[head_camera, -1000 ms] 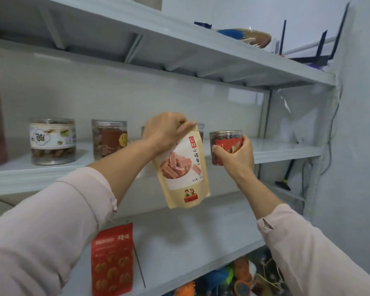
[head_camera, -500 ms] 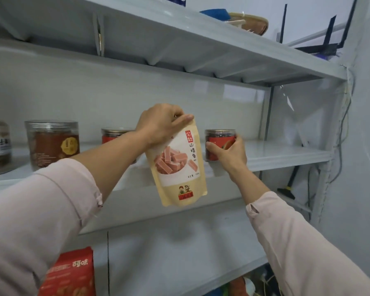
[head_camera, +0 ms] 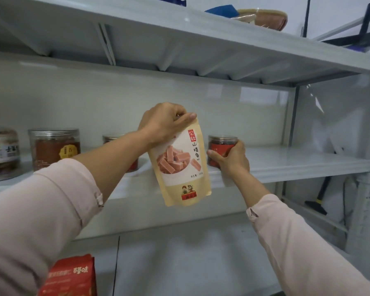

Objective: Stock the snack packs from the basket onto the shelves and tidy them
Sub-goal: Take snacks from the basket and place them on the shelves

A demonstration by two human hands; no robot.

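Note:
My left hand [head_camera: 165,122] pinches the top edge of a tan snack pouch [head_camera: 181,165] printed with pink sticks, which hangs in front of the middle shelf [head_camera: 297,163]. To its right, my right hand [head_camera: 231,159] wraps around a small clear jar with a red label [head_camera: 221,144] standing on that shelf near its front edge. Another red-labelled jar [head_camera: 112,138] is mostly hidden behind my left forearm. The basket is out of view.
Further left on the middle shelf stand a brown-filled jar [head_camera: 55,147] and a white-labelled jar [head_camera: 1,153]. A red snack box [head_camera: 71,276] stands on the lower shelf. The shelf's right part is bare. Items lie on the top shelf [head_camera: 263,16].
My right hand has brought the small red jar down onto the middle shelf and still grips it. The view has shifted right and slightly up; the pouch stays hanging from my left hand.

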